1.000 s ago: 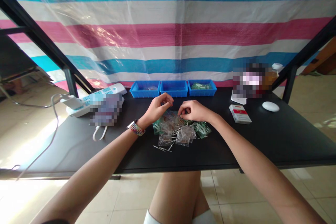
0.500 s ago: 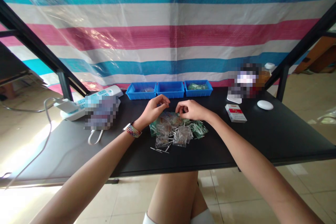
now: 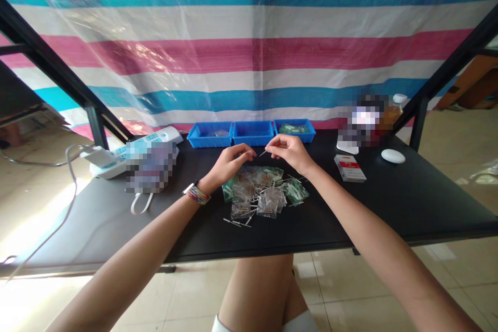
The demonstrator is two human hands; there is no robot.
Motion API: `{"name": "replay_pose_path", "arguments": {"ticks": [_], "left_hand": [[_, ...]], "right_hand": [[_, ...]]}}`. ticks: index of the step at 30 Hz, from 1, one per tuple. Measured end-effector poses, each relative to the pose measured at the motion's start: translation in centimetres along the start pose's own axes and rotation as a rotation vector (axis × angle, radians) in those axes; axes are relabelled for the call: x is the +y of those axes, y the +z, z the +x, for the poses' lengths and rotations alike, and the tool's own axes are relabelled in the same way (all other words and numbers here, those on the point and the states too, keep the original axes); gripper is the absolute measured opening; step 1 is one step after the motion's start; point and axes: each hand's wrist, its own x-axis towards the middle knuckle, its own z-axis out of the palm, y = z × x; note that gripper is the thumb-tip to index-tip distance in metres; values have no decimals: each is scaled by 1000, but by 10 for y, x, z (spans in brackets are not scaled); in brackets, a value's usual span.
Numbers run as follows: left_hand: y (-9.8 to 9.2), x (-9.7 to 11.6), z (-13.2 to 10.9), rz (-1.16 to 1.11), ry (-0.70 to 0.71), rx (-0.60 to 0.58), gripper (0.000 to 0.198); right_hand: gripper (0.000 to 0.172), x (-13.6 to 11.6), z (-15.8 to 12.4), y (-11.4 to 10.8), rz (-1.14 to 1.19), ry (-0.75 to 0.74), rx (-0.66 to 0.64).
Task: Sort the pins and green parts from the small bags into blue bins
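Note:
My right hand (image 3: pixel 291 154) is raised above the far side of the pile and pinches a blind rivet (image 3: pixel 263 153), a thin silvery pin pointing left. Opposite it, my left hand (image 3: pixel 230 161) has its thumb and fingertips close together; whatever they hold, if anything, is hidden. Below both hands lies a heap of small clear plastic bags (image 3: pixel 269 201) with brass-coloured pieces inside. Green bags (image 3: pixel 296 190) with white pieces show at the heap's sides. Loose blind rivets (image 3: pixel 237 223) lie at its near edge and among the bags.
Three blue bins stand behind the hands: the left bin (image 3: pixel 210 141) holds clear bags, the middle bin (image 3: pixel 252 140) shows nothing inside, the right bin (image 3: pixel 294 137) holds green bags. A power strip (image 3: pixel 171 136) is at left; a small box (image 3: pixel 350 168) and white oval object (image 3: pixel 392 156) are at right.
My right hand has lifted off the heap, up and slightly right, with a blind rivet now showing in its fingertips. My left hand has shifted slightly right, its fingers straighter.

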Motion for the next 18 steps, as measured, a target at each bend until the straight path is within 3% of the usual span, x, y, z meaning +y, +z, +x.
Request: {"name": "replay_pose_path", "arguments": {"ticks": [6, 18], "left_hand": [[1, 4, 0, 4, 12, -33, 44], [1, 8, -2, -11, 34, 46, 37]], "right_hand": [[40, -5, -7, 16, 194, 70, 1], [37, 1, -10, 23, 186, 104, -24]]}}
